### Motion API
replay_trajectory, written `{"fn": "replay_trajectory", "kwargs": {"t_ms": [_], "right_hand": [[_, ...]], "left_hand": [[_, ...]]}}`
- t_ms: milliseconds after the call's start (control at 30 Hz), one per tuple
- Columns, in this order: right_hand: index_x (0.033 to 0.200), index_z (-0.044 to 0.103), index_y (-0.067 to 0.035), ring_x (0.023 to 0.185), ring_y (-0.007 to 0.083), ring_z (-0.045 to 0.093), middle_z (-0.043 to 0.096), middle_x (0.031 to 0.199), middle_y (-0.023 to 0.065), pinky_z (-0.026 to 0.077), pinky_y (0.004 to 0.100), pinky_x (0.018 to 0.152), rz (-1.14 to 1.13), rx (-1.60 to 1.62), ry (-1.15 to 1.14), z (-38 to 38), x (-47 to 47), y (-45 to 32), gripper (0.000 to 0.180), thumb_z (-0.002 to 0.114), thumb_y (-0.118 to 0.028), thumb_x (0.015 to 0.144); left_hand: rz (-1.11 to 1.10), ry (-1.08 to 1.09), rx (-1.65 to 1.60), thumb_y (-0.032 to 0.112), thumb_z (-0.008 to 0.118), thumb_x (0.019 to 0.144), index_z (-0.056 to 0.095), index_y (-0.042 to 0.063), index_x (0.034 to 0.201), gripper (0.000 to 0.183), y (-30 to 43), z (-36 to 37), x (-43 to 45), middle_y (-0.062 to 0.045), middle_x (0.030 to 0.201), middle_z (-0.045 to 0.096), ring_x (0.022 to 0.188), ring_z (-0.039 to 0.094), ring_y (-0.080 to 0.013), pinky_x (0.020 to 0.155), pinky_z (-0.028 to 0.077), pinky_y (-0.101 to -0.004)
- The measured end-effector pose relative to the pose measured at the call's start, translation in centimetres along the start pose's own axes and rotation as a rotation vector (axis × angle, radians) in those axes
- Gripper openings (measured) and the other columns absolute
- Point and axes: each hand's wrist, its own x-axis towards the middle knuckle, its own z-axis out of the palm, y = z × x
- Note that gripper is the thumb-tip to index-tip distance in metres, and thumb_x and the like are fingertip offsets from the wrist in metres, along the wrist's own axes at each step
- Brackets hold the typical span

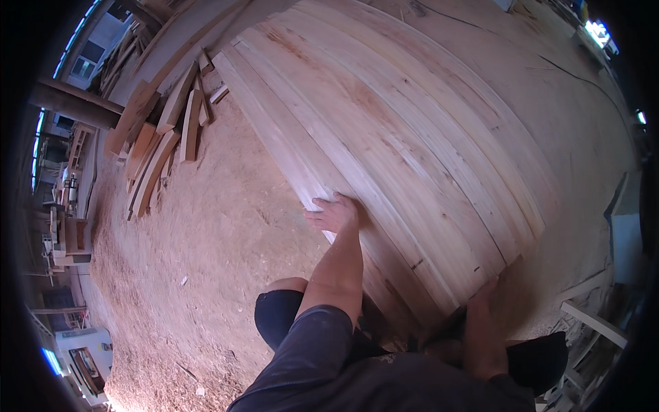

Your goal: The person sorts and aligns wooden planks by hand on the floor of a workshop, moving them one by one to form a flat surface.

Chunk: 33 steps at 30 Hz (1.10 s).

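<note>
A wide array of long, pale wooden planks (pixel 370 123) lies side by side before me, running from my legs to the top of the view. My left hand (pixel 334 213) rests on the outermost left plank (pixel 278 154), its fingers spread towards the outer edge. At the near end of the planks, my right hand (pixel 483 296) is by the board ends, in shadow and partly blurred. Its fingers are hard to make out, so whether it grips a plank cannot be told. Short dark marks show on some planks near this end.
Cut wood offcuts (pixel 170 118) are heaped at the upper left. Sawdust covers the floor (pixel 221 216). A dark cable (pixel 576 77) crosses the floor at upper right. Scrap strips (pixel 592 322) lie at lower right, below a pale box-like object (pixel 625 232). A white machine (pixel 85 360) stands lower left.
</note>
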Motion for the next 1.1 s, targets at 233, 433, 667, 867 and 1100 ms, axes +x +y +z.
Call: {"fn": "replay_trajectory", "kwargs": {"t_ms": [233, 433, 667, 867, 1100], "right_hand": [[0.137, 0.047, -0.004, 0.119, 0.029, 0.053, 0.055, 0.131, 0.0146, 0.043, 0.044, 0.103, 0.001, 0.012, -0.022, 2.0, -4.2, -2.2, 0.053, 0.036, -0.042, 0.101], [0.144, 0.039, -0.005, 0.124, 0.0294, 0.049, 0.048, 0.141, 0.0127, 0.043, 0.0456, 0.103, 0.054, 0.061, -0.046, 4.4, -7.4, -5.2, 0.062, 0.035, -0.05, 0.101], [0.141, 0.043, -0.004, 0.124, 0.0269, 0.049, 0.049, 0.139, 0.012, 0.042, 0.0433, 0.104, 0.038, -0.047, -0.157, 8.8, -11.7, -8.1, 0.057, 0.039, -0.045, 0.1], [0.134, 0.05, -0.002, 0.12, 0.0245, 0.052, 0.055, 0.131, 0.011, 0.041, 0.0415, 0.104, -0.025, -0.209, -0.255, 10.9, -15.4, -11.7, 0.049, 0.05, -0.036, 0.098], [0.126, 0.056, -0.004, 0.109, 0.0266, 0.058, 0.061, 0.12, 0.0095, 0.046, 0.045, 0.097, 0.206, -0.075, -0.232, 10.3, -14.9, -12.7, 0.048, 0.045, -0.041, 0.098]], "left_hand": [[-0.018, -0.017, 0.045, 0.049, 0.054, 0.087, 0.041, 0.007, 0.144, 0.072, 0.2, 0.5, 0.1, -0.039, 0.149, 0.019, 0.137, 0.022, -0.0521, 0.108, 0.019, -0.064], [-0.124, 0.098, 0.019, 0.045, 0.055, 0.086, 0.043, 0.002, 0.141, 0.07, 1.7, 1.4, 0.4, -0.037, 0.148, 0.021, 0.135, 0.025, -0.0503, 0.108, 0.02, -0.0641], [0.02, -0.11, -0.419, 0.034, 0.056, 0.084, 0.053, -0.015, 0.121, 0.061, 10.3, -0.4, -0.1, -0.033, 0.123, 0.055, 0.115, 0.051, -0.0446, 0.095, 0.042, -0.0496], [-0.464, -0.579, -0.92, 0.029, 0.055, 0.082, 0.06, -0.017, 0.108, 0.053, 14.0, -3.6, 0.8, -0.029, 0.107, 0.065, 0.098, 0.062, -0.0391, 0.091, 0.046, -0.0447], [-0.698, -0.848, -1.507, 0.025, 0.052, 0.086, 0.056, -0.003, 0.119, 0.044, 14.2, -4.3, 0.7, -0.017, 0.131, 0.056, 0.121, 0.05, -0.0305, 0.104, 0.038, -0.0436]]}}
